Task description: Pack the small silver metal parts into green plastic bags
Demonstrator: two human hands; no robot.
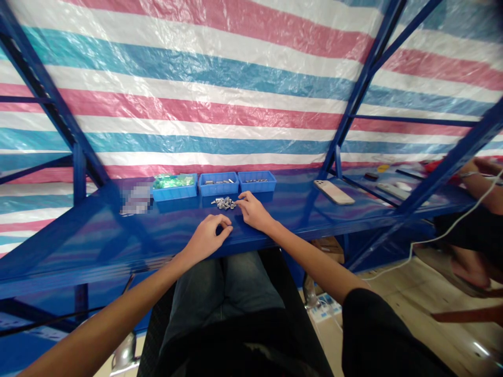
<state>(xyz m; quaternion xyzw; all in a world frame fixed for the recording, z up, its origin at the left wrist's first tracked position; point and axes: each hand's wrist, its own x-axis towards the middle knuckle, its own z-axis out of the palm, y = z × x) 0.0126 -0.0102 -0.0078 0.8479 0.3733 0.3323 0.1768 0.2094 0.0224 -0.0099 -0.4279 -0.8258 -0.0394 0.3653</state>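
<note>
A small heap of silvery metal parts (pixel 223 203) lies on the blue tabletop (pixel 184 212) in front of me. My right hand (pixel 253 210) is at the heap's right side, its thumb and fingertips drawn together on a small metal part at the edge. Closer to me and to the left, my left hand (pixel 208 236) hovers by the table's front edge. Its fingers curl in, with thumb and index tips close together; whatever they may hold is too small or hidden to make out.
Behind the heap stand two blue bins, a middle bin (pixel 218 189) and a right bin (pixel 257 186), with small metal pieces. A left bin (pixel 175 193) has green plastic-wrapped contents. A phone (pixel 334 192) lies to the right. Blue frame posts rise at both sides; another person's arm (pixel 487 183) shows far right.
</note>
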